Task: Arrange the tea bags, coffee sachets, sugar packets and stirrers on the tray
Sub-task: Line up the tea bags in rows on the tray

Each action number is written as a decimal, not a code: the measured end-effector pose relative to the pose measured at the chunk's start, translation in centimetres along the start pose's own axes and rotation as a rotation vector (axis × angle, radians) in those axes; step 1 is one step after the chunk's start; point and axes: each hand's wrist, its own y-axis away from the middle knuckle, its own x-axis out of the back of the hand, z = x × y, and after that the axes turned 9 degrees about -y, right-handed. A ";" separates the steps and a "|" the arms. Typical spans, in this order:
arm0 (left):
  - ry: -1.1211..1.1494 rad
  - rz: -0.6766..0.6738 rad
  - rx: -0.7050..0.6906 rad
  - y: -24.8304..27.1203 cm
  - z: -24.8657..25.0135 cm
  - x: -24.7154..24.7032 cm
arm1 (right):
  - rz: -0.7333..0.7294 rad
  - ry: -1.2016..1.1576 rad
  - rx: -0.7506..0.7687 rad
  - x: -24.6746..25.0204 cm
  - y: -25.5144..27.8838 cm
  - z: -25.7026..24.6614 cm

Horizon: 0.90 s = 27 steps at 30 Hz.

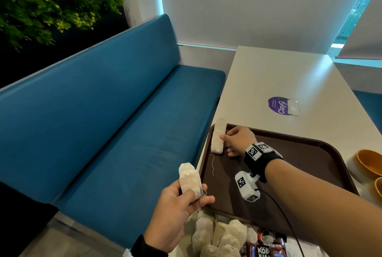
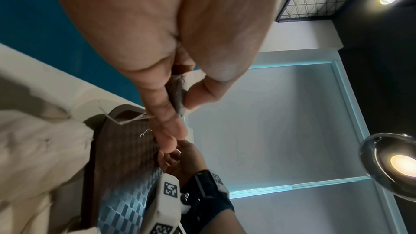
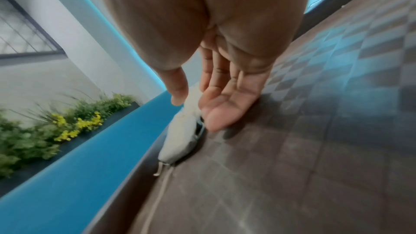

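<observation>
A brown tray (image 1: pixel 299 163) lies on the white table. Tea bags (image 1: pixel 218 139) stand in a row against its far left rim, a string trailing onto the tray. My right hand (image 1: pixel 225 141) is beside them, thumb touching the row; in the right wrist view the right hand (image 3: pixel 191 102) has straight fingers alongside a tea bag (image 3: pixel 180 136) on the tray (image 3: pixel 315 131). My left hand (image 1: pixel 198 194) pinches tea bags (image 1: pixel 189 178) upright, just off the table's left edge. The left wrist view shows thumb and finger of the left hand (image 2: pixel 184 108) squeezing the bag (image 2: pixel 178 92).
A loose pile of tea bags (image 1: pixel 219 236) and red-and-black coffee sachets (image 1: pixel 264 246) lie at the table's near edge. A clear packet (image 1: pixel 294 108) rests by a purple sticker beyond the tray. Orange bowls (image 1: pixel 368 163) stand at the right. A blue bench (image 1: pixel 103 122) runs along the left.
</observation>
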 end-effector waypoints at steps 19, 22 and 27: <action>-0.153 -0.213 -0.111 1.7 0.2 -3.0 | -0.249 -0.203 0.333 3.5 19.2 0.6; -0.200 -0.206 -0.144 1.9 0.2 -3.2 | -0.246 -0.228 0.318 3.9 19.4 1.1; -0.236 -0.161 -0.174 1.8 0.0 -3.3 | -0.247 -0.303 0.274 4.4 19.1 1.2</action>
